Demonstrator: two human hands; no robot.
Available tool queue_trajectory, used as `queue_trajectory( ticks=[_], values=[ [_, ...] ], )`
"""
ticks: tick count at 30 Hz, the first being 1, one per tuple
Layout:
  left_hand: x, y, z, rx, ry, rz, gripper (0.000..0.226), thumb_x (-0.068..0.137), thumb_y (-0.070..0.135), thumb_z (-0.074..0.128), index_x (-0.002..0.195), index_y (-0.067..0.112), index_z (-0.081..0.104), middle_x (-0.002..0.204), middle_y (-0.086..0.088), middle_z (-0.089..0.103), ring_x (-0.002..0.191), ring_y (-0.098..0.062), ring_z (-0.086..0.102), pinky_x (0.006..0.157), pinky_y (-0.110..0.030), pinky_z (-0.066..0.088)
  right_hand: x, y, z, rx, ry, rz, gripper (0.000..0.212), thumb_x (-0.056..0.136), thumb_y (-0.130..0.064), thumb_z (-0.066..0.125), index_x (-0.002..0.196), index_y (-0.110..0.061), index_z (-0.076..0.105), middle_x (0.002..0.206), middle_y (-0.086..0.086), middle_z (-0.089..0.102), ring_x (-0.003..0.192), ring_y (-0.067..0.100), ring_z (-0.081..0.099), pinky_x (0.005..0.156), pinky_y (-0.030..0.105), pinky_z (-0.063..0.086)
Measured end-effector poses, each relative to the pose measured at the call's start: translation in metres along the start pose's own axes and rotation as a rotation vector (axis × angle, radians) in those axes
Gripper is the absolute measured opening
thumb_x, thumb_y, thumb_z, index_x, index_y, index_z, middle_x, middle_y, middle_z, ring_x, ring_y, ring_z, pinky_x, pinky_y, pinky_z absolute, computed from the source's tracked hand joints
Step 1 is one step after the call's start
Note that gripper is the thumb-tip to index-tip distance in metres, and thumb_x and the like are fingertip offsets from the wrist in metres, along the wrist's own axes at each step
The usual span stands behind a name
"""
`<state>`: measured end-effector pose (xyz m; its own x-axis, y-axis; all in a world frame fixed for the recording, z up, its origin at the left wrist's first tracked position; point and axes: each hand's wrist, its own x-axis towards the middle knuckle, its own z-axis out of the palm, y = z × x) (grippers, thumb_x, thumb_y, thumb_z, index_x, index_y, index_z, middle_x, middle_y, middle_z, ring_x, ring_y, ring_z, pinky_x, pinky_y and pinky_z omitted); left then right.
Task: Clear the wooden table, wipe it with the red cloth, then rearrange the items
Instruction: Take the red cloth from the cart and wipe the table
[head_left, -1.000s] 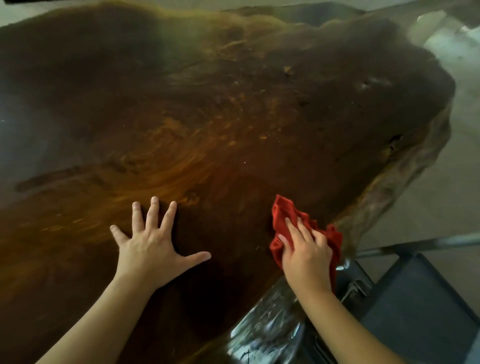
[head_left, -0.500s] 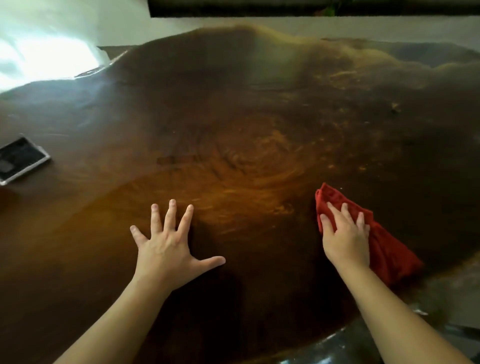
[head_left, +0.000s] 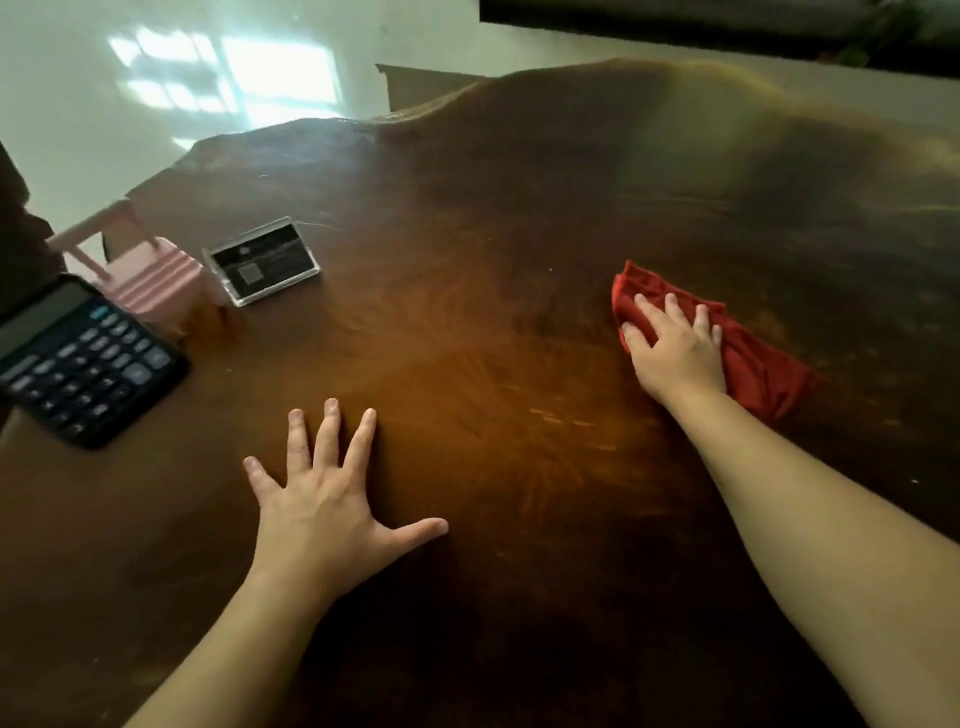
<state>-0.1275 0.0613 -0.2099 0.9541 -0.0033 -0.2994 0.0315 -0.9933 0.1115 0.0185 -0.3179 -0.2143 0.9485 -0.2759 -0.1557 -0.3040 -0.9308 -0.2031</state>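
From the head camera, you look down on the wooden table (head_left: 519, 234), a dark slab with an irregular, wavy edge and an orange-brown patch of grain near its middle.

Your left hand (head_left: 324, 512) lies palm down on the near part of the top, its fingers (head_left: 328, 441) straight and spread wide, the thumb stretched out to the right. It holds nothing.

Your right hand (head_left: 675, 353) lies palm down on the red cloth (head_left: 748, 358), to the right of the table's middle and farther away than the left hand. Its fingers are straight and slightly apart, flat on the fabric rather than curled round it. The cloth is bunched and lies on the wood; part of it shows beyond the fingertips on the far left, and more of it trails out from under the hand toward the near right.

On the left side of the table sit three things close together. A black calculator (head_left: 83, 358) lies at the left edge, keys up. Just beyond it stands a small pink chair-shaped object (head_left: 150, 275), blurred. Just right of that is a clear acrylic stand (head_left: 265, 260) with a dark card inside.

Beyond the table's far left edge the pale floor (head_left: 156, 78) reflects bright window light.
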Motion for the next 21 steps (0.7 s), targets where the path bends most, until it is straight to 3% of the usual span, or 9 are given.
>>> queue_trajectory(
  ticks=[9, 21],
  values=[
    [-0.019, -0.064, -0.001, -0.035, 0.023, -0.130, 0.138, 0.042, 0.112, 0.016, 0.156, 0.039, -0.011, 0.168, -0.002, -0.012, 0.152, -0.032, -0.019, 0.113, -0.074, 0.008, 0.000, -0.141, 0.032, -0.009, -0.066, -0.362, 0.057, 0.097, -0.063, 0.036, 0.152, -0.047, 0.034, 0.166, 0.000, 0.025, 0.153, 0.034, 0.010, 0.122, 0.048, 0.000],
    [-0.112, -0.138, -0.017, 0.013, -0.024, -0.362, 0.142, 0.046, 0.110, 0.017, 0.160, 0.026, 0.004, 0.169, -0.005, 0.002, 0.154, -0.032, -0.005, 0.112, -0.072, 0.018, -0.187, -0.300, 0.091, 0.009, -0.181, -0.849, 0.056, 0.095, -0.059, 0.041, 0.149, -0.046, 0.040, 0.164, 0.000, 0.031, 0.153, 0.035, 0.012, 0.123, 0.050, 0.000]
  ],
)
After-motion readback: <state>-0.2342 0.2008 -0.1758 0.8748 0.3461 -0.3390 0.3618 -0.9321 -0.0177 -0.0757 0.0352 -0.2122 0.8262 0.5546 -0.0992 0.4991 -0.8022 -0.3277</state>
